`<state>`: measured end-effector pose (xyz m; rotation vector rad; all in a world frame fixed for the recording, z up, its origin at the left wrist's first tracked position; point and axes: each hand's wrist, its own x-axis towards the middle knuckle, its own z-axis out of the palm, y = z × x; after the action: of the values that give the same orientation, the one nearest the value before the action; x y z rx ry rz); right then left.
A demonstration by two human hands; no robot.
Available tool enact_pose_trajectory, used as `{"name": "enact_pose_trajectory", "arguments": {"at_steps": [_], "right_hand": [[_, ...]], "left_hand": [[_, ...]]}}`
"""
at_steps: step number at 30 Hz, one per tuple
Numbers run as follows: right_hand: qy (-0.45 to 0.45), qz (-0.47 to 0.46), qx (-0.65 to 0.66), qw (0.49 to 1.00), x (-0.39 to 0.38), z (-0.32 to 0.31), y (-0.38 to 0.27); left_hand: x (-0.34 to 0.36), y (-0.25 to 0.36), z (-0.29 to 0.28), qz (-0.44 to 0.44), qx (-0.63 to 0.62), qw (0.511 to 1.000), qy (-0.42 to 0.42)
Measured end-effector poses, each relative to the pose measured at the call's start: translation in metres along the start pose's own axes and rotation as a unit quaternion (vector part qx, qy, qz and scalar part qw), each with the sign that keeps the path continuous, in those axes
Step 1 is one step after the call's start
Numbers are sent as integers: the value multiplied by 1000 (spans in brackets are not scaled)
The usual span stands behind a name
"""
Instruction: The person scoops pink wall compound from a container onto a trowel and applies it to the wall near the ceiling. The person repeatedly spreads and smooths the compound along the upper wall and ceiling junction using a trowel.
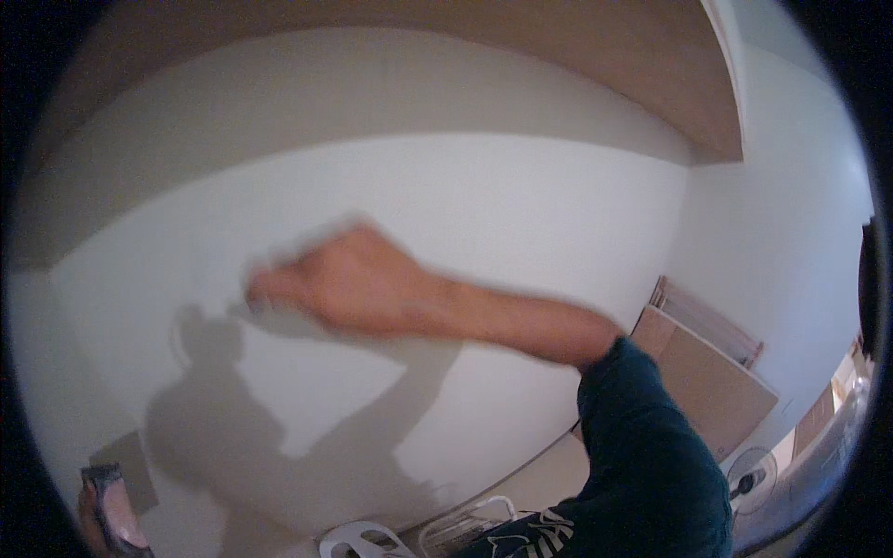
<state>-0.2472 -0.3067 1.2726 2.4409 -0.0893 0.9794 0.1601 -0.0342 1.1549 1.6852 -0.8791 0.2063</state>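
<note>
My right hand (349, 282) is raised in front of the white wall (539, 214), its arm reaching in from the right. Motion blurs it; the fingers look curled closed, and whatever they hold, if anything, I cannot make out. Low at the left edge, part of my left hand (89, 521) shows, closed on a dark-edged, flat-sided thing (121, 511) with a pale pinkish face. Its exact kind is unclear. The shadow of my head and raised arm falls on the wall beside the right hand.
Overhead, a brown ledge (716, 112) runs along the wall's top. Leaning boards (702, 381) stand in the right corner, near a round fan (752, 479). A white plastic chair (358, 541) and a white metal rack (465, 530) are low down.
</note>
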Motion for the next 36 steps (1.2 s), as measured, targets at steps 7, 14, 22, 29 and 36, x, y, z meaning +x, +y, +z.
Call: {"name": "enact_pose_trajectory", "arguments": {"at_steps": [7,14,22,29,36], "right_hand": [[-129,455,539,697,-303,97,-109],[87,756,597,253,-527,156,-218],[262,731,567,275,-441,63,-73],[294,680,612,277,-439,35,-33],[15,663,512,546,-410,0,-34]], "left_hand": [[-64,52,96,65,-14,998,-7],[-131,75,193,102,-81,982,-133],[-245,89,268,83,-171,901,-390],[-326,48,287,-25,-263,783,-564],[-304,89,342,-453,-466,639,-411]]}}
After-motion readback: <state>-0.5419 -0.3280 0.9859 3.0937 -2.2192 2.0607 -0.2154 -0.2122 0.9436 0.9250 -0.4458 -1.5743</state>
